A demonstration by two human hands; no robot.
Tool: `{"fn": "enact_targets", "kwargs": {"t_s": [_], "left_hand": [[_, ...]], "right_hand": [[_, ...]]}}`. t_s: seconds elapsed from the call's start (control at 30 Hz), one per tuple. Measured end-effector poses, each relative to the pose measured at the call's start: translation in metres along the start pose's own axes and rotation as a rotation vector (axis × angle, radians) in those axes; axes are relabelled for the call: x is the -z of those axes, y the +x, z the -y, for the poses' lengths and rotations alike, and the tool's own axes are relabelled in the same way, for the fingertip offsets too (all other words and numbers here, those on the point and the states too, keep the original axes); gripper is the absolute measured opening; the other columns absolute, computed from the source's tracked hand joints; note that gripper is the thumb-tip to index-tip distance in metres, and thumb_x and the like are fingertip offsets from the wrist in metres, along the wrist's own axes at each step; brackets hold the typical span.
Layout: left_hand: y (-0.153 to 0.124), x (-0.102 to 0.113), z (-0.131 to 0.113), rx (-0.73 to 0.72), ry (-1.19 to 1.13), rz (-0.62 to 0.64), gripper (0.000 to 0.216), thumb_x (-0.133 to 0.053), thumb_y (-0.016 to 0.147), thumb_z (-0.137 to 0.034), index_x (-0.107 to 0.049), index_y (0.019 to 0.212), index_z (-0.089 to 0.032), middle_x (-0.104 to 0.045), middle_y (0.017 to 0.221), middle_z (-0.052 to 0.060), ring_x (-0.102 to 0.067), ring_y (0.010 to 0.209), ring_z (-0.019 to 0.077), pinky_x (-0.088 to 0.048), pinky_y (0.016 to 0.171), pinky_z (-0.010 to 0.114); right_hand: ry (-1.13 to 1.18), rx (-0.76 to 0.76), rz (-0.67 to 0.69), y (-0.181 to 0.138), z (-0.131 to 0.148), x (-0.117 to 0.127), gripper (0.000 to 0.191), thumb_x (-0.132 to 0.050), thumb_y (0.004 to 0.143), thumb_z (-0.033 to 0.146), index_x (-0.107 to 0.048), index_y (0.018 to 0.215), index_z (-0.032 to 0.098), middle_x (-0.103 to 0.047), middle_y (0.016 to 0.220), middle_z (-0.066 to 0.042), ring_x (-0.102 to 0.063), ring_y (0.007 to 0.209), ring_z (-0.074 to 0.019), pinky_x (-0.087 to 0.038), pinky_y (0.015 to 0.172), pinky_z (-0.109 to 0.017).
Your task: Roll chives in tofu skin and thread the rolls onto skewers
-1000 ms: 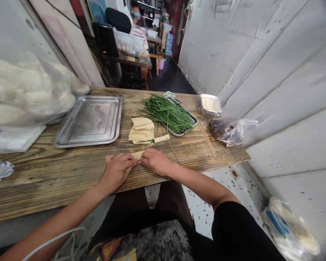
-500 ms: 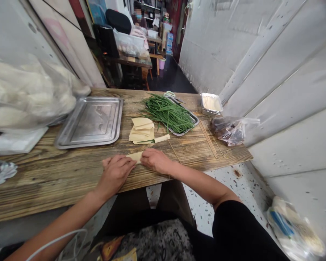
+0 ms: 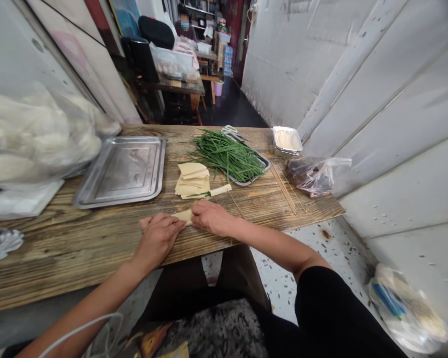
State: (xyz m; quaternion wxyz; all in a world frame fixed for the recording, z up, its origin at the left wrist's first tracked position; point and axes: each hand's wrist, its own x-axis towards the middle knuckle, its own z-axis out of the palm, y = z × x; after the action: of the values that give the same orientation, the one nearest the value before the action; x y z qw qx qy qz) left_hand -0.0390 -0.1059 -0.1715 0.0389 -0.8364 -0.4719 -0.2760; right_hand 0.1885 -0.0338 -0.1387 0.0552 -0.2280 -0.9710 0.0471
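On the wooden table's near side, my left hand [image 3: 160, 237] and my right hand [image 3: 211, 218] press down on the two ends of a pale tofu sheet [image 3: 183, 217]. Its middle shows between them; my fingers are curled over it and hide the ends. Just beyond lies a stack of cut tofu sheets [image 3: 191, 182]. A finished tofu roll [image 3: 221, 190] rests against the stack's right side, with some green at its left end. Green chives [image 3: 229, 155] are heaped on a small metal tray [image 3: 266, 161] behind. Thin wooden skewers [image 3: 284, 191] lie to the right.
A large metal tray [image 3: 82, 199] sits on the left beside a big plastic bag [image 3: 41, 134]. Scissors [image 3: 229, 129] lie behind the chives. A foil box [image 3: 287, 141] and a dark plastic-wrapped bundle [image 3: 313, 175] stand at the right. A masked person [image 3: 185, 30] is in the far background.
The view has shifted slightly. Both hands stay on the tofu sheet in nearly the same pose; nothing else has visibly moved.
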Motion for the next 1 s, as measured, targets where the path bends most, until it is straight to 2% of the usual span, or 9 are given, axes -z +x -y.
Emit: {"fn": "enact_targets", "kwargs": {"t_s": [0.2, 0.33, 0.57, 0.73, 0.87, 1.0], "left_hand": [[0.002, 0.001, 0.002, 0.019, -0.019, 0.014, 0.04, -0.047, 0.11, -0.041, -0.085, 0.098, -0.031, -0.082, 0.094, 0.005, -0.066, 0.09, 0.0258, -0.035, 0.082, 0.043], [0.001, 0.002, 0.001, 0.07, -0.024, 0.015, 0.039, -0.05, 0.109, -0.043, -0.085, 0.096, -0.031, -0.08, 0.092, 0.006, -0.064, 0.092, 0.027, -0.036, 0.082, 0.043], [-0.005, -0.004, 0.007, 0.102, -0.119, -0.023, 0.032, -0.056, 0.106, -0.044, -0.085, 0.098, -0.032, -0.076, 0.086, 0.005, -0.063, 0.088, 0.0248, -0.041, 0.08, 0.04], [-0.01, -0.003, 0.007, 0.156, -0.176, -0.044, 0.033, -0.057, 0.106, -0.046, -0.085, 0.098, -0.031, -0.081, 0.093, 0.004, -0.066, 0.093, 0.0241, -0.046, 0.085, 0.041], [-0.012, 0.004, 0.007, 0.072, -0.143, -0.073, 0.026, -0.058, 0.107, -0.039, -0.083, 0.107, -0.03, -0.082, 0.093, 0.003, -0.069, 0.092, 0.024, -0.046, 0.082, 0.04], [-0.014, 0.007, 0.013, -0.05, -0.093, -0.021, 0.026, -0.055, 0.107, -0.03, -0.081, 0.112, -0.029, -0.083, 0.093, 0.004, -0.07, 0.091, 0.0236, -0.046, 0.079, 0.038]], "right_hand": [[-0.053, 0.019, -0.062, -0.002, 0.003, -0.003, 0.027, -0.053, 0.113, 0.032, -0.072, 0.101, 0.018, -0.066, 0.097, -0.005, -0.053, 0.097, -0.0209, -0.041, 0.086, -0.031], [-0.08, 0.071, -0.042, 0.0, 0.002, -0.002, 0.024, -0.055, 0.112, 0.028, -0.072, 0.099, 0.017, -0.066, 0.096, -0.005, -0.053, 0.099, -0.0209, -0.04, 0.087, -0.031], [0.092, 0.102, 0.008, 0.007, -0.009, 0.002, 0.032, -0.054, 0.112, 0.027, -0.071, 0.087, 0.017, -0.068, 0.097, -0.006, -0.053, 0.095, -0.019, -0.039, 0.083, -0.029], [0.177, 0.069, 0.012, 0.01, -0.012, -0.002, 0.03, -0.058, 0.11, 0.026, -0.072, 0.085, 0.016, -0.07, 0.1, -0.008, -0.055, 0.096, -0.019, -0.039, 0.081, -0.028], [0.205, 0.072, 0.001, 0.011, -0.014, -0.004, 0.03, -0.06, 0.109, 0.027, -0.071, 0.084, 0.016, -0.07, 0.1, -0.008, -0.055, 0.095, -0.0189, -0.039, 0.081, -0.028], [0.207, 0.089, -0.01, 0.012, -0.015, -0.002, 0.029, -0.062, 0.108, 0.027, -0.072, 0.083, 0.016, -0.069, 0.098, -0.008, -0.056, 0.094, -0.0193, -0.04, 0.083, -0.028]]}}
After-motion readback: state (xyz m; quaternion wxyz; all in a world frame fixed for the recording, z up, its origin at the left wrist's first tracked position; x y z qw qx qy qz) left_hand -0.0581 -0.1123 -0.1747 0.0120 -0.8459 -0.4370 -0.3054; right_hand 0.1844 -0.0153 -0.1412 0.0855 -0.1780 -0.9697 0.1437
